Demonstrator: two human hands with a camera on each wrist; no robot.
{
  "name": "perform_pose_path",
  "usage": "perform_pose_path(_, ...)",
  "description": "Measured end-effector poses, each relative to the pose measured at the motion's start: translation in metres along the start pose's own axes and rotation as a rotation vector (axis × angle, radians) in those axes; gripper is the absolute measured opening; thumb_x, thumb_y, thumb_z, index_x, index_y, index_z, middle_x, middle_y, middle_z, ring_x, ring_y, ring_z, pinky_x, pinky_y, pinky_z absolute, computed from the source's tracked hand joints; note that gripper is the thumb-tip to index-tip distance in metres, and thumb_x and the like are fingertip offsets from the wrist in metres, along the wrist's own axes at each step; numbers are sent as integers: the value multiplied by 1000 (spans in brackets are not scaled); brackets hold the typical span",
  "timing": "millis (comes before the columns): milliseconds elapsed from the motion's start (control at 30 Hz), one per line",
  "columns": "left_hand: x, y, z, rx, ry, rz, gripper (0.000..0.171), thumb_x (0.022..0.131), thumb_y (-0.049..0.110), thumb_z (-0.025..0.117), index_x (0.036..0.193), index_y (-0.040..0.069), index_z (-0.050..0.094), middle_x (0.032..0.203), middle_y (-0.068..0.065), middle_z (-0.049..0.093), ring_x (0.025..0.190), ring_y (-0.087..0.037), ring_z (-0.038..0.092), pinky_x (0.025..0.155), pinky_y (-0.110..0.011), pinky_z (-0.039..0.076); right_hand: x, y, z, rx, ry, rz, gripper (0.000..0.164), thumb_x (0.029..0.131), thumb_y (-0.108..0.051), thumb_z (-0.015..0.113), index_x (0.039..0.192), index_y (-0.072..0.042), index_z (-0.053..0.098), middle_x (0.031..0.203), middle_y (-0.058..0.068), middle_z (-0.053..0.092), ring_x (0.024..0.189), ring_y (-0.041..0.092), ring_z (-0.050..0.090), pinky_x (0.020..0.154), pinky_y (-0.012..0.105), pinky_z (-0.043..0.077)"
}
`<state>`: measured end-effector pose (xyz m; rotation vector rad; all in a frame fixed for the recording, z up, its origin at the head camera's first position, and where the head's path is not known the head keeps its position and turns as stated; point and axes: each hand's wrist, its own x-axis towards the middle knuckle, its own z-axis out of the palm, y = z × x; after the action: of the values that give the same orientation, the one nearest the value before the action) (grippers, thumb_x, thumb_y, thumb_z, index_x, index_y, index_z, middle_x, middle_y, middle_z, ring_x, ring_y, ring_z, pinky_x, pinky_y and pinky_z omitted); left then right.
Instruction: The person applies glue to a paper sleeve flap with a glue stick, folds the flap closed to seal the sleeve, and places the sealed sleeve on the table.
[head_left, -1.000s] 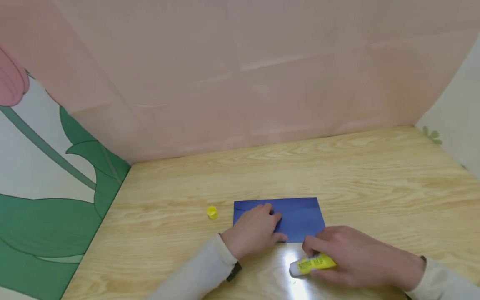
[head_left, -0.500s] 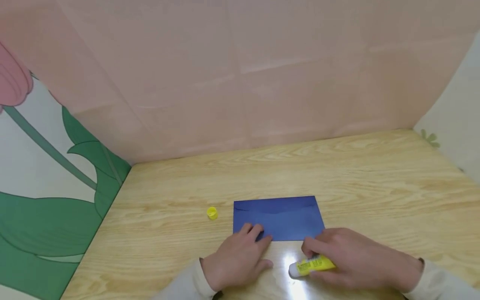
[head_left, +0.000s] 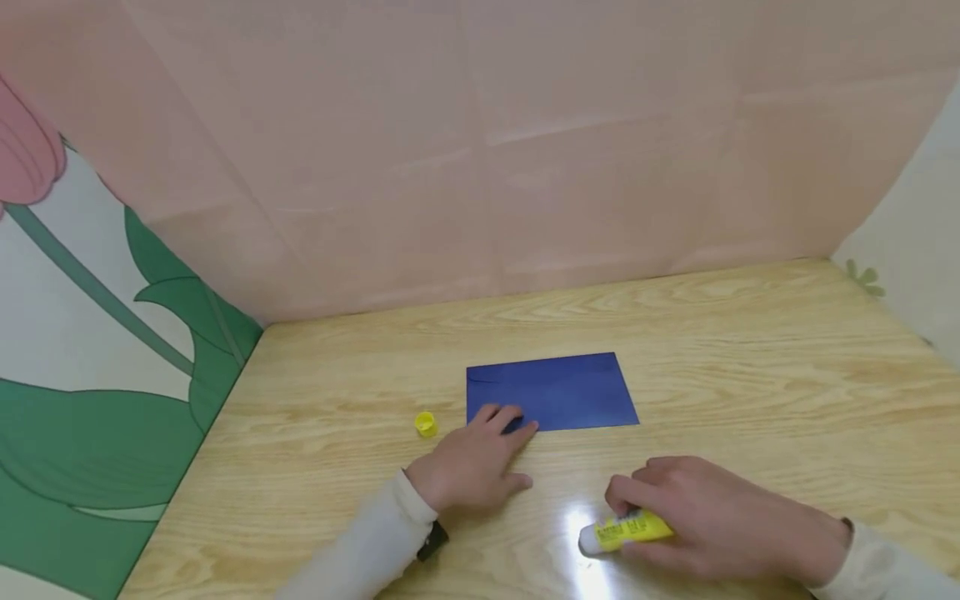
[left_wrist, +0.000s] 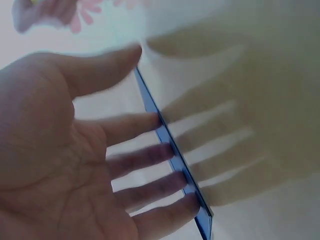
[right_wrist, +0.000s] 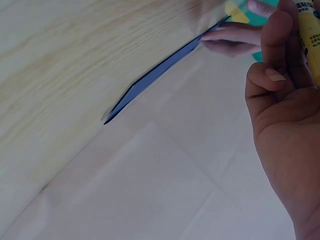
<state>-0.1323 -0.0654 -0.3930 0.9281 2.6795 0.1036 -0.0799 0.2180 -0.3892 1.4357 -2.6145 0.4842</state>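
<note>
A blue envelope (head_left: 558, 392) lies flat on the wooden table in the head view. My left hand (head_left: 476, 462) touches its near left part with spread, fairly straight fingertips; the thumb rests apart from it. In the left wrist view, the fingers of the left hand (left_wrist: 90, 145) meet the envelope's thin edge (left_wrist: 172, 150). Nearer to me on the right, my right hand (head_left: 712, 512) grips a yellow glue stick (head_left: 630, 528), its whitish end pointing left. Part of the glue stick (right_wrist: 311, 42) also shows at the right wrist view's edge.
A small yellow cap (head_left: 426, 424) sits on the wooden table (head_left: 750, 358), left of the envelope. Behind the table rises a pinkish sheet (head_left: 480, 167). A panel with a painted flower and leaves (head_left: 75, 450) borders the left side.
My left hand has drawn back from the top of the envelope to its near edge, then moved forward. The envelope has slid away from me and slightly left. The right hand stays put.
</note>
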Motion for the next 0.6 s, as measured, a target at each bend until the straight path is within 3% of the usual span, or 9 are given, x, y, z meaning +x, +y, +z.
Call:
perform_pose_path(167, 7, -9, -6, -23, -41, -39, 70, 98, 51, 56, 157, 25, 30, 164, -2, 26, 150, -26, 25, 115, -42, 41, 0, 0, 0, 15, -12, 6, 26, 87, -44, 74, 99, -40, 52, 78, -31, 38, 71, -12, 37, 63, 11, 34)
perform_pose_path(600, 10, -13, -5, -42, -25, -33, 67, 99, 48, 55, 157, 23, 32, 164, -3, 27, 150, -26, 26, 115, -43, 40, 1, 1, 0, 6, 2, -11, 26, 87, -43, 74, 101, -39, 53, 80, -30, 42, 71, -12, 37, 61, 11, 33)
